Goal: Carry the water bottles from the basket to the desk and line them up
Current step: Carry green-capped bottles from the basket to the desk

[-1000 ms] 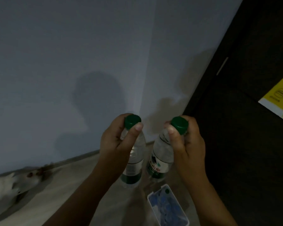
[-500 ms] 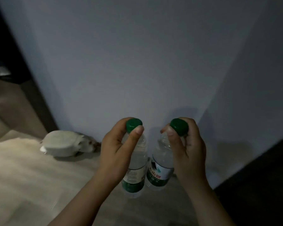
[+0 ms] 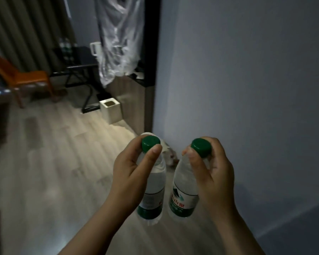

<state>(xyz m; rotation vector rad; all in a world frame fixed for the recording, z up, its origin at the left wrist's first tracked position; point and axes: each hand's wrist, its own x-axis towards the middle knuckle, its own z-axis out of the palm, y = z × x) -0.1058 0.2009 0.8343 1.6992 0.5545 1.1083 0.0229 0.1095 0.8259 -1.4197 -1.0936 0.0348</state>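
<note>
My left hand (image 3: 129, 173) grips one clear plastic green-capped water bottle (image 3: 153, 184), my right hand (image 3: 213, 173) another (image 3: 184, 186) — fingers clamped at the necks; dark bench (image 3: 75, 67) upper left — lining-up remains.

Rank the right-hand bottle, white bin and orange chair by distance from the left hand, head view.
From the left hand:
1. Right-hand bottle, just beside it, held in the right hand.
2. White bin, on the floor ahead.
3. Orange chair, far left.

Both forearms are bare up to the bottom edge of the view, with no sleeve showing. The left hand (image 3: 132, 173) and right hand (image 3: 213, 173) wear no gloves, rings or watch; the fingernails are short and unpainted.
</note>
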